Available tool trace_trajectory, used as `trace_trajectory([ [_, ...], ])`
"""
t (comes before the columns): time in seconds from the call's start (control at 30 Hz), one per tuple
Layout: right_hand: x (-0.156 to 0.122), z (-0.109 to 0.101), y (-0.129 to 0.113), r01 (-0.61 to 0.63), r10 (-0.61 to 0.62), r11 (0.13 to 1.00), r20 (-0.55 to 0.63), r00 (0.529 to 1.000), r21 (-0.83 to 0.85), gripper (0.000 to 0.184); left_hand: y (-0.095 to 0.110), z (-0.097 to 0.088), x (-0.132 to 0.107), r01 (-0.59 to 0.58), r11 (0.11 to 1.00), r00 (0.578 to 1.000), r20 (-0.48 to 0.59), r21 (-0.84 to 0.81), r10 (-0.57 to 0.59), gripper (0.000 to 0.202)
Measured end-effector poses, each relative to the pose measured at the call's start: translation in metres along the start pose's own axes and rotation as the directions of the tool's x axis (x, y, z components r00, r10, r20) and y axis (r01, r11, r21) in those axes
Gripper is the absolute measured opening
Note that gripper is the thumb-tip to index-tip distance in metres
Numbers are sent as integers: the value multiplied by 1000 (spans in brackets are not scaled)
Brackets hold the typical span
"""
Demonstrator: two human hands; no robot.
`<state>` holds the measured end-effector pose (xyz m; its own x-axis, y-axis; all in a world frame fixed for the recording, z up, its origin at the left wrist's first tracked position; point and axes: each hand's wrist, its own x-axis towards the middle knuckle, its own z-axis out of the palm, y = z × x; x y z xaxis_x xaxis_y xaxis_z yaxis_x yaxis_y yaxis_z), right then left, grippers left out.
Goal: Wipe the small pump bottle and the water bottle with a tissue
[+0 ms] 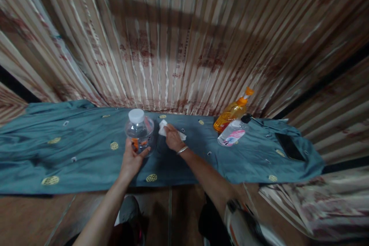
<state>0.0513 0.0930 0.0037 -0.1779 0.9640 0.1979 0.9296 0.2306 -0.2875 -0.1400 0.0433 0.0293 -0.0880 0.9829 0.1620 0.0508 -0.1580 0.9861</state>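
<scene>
A clear plastic jar point(139, 130) with a white lid stands on a teal cloth point(80, 150). My left hand point(131, 159) cups the jar's lower front, its fingers wrapped round it. Just to the right, my right hand point(173, 138), with a bangle at the wrist, pinches a white tissue point(163, 127) close beside the jar. Something orange shows inside the jar near its bottom.
An orange pump bottle point(233, 112) and a clear bottle with a pink label point(233, 133) stand at the right of the cloth. A dark phone point(289, 147) lies at the far right. A striped curtain point(184, 38) hangs right behind the table.
</scene>
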Motion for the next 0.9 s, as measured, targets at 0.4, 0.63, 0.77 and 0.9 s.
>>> trace_trajectory([
  [0.4,-197,-50,74,39,-42,998,59,997,40,68,-7,-3,2,-29,998,999,21,60,27,66],
  [0.63,-237,-92,120,-288,305,942,-80,949,174,56,-5,-1,2,-45,996,999,-24,77,47,63],
  [0.77,-219,-96,111,-329,383,890,-128,915,315,34,-7,-1,5,-36,995,999,-27,88,38,70],
  [0.9,-183,-89,90,-282,388,828,-131,912,485,36,-8,-2,6,-37,996,998,-46,85,41,73],
])
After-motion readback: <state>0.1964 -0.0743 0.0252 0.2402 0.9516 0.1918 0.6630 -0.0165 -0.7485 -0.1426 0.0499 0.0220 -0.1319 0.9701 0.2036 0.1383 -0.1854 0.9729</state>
